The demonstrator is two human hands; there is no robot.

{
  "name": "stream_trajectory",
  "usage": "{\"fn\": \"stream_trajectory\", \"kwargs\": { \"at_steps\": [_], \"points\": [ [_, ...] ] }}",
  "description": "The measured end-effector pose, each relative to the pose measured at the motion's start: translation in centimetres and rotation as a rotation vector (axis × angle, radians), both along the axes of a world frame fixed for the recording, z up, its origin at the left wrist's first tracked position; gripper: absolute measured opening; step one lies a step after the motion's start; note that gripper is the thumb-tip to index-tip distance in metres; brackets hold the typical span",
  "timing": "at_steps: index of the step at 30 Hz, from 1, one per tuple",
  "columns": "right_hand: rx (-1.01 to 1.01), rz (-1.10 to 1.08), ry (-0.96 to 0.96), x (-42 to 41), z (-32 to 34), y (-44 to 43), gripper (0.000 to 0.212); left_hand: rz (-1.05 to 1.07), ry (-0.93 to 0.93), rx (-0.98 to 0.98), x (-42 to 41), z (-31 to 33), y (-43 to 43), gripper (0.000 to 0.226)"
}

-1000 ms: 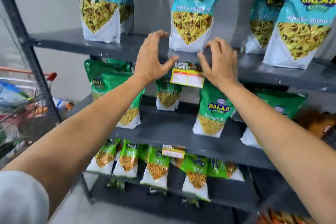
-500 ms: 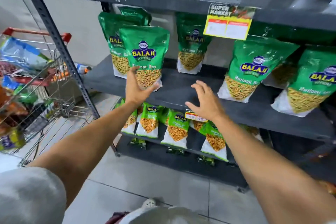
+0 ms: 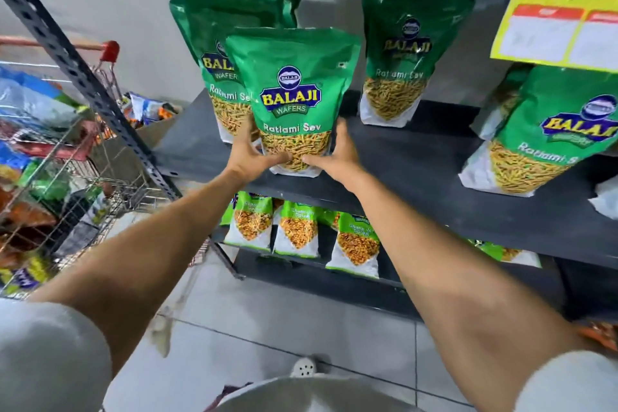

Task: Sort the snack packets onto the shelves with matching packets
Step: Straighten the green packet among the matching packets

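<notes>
A green Ratlami Sev packet (image 3: 291, 87) stands upright at the front left of the dark grey middle shelf (image 3: 418, 177). My left hand (image 3: 252, 155) grips its lower left side and my right hand (image 3: 334, 154) grips its lower right side, thumbs pressed on the clear window. More green Ratlami Sev packets stand around it: one close behind on the left (image 3: 207, 43), one further back (image 3: 406, 53), one at the right (image 3: 548, 130).
Smaller light-green packets (image 3: 296, 231) line the shelf below. A wire shopping cart (image 3: 50, 177) full of mixed packets stands at the left beside the slotted shelf post (image 3: 83, 77). A yellow price tag (image 3: 561, 20) hangs from the upper shelf. Tiled floor lies underneath.
My hands dropped from the upper shelf's edge to the middle shelf and closed on the front Ratlami Sev packet. The view moved down and closer.
</notes>
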State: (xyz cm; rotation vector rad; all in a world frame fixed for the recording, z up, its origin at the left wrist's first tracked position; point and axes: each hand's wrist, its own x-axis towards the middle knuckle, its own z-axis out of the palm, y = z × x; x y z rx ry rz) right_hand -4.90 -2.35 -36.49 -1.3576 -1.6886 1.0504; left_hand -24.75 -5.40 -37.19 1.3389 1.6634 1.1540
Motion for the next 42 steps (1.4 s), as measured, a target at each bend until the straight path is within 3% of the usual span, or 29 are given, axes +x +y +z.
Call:
{"fn": "stream_trajectory", "kwargs": {
  "at_steps": [7, 15, 18, 24, 32, 37, 40, 42],
  "points": [
    [-0.009, 0.007, 0.062, 1.2, 0.0, 1.2, 0.089, -0.043, 0.005, 0.134, 1.3, 0.7, 1.6, 0.099],
    [0.079, -0.100, 0.105, 8.7, 3.1, 1.7, 0.077, -0.168, -0.020, 0.280, 8.4, 3.5, 4.6, 0.084],
    [0.091, -0.141, 0.114, 11.3, 3.6, 1.5, 0.073, -0.209, -0.018, 0.308, 11.1, 3.7, 5.7, 0.084],
    [-0.010, -0.201, 0.005, 13.3, 0.0, 0.6, 0.073, -0.255, 0.146, 0.168, 12.8, 0.0, 5.9, 0.082],
    [-0.030, -0.178, -0.020, 13.6, 0.0, 0.5, 0.076, -0.255, 0.163, 0.110, 13.0, 0.6, 6.3, 0.086],
    [-0.027, -0.188, -0.109, 13.4, 1.2, -0.2, 0.068, -0.214, 0.197, 0.010, 13.0, 1.1, 4.5, 0.093],
    [0.012, -0.241, -0.119, 13.5, 2.5, -2.3, 0.065, -0.127, 0.260, -0.022, 12.0, 1.6, 1.3, 0.093],
    [0.052, -0.245, -0.124, 13.6, 3.9, -4.2, 0.061, -0.167, 0.402, 0.030, 11.4, 2.4, -0.9, 0.091]
  ]
}}
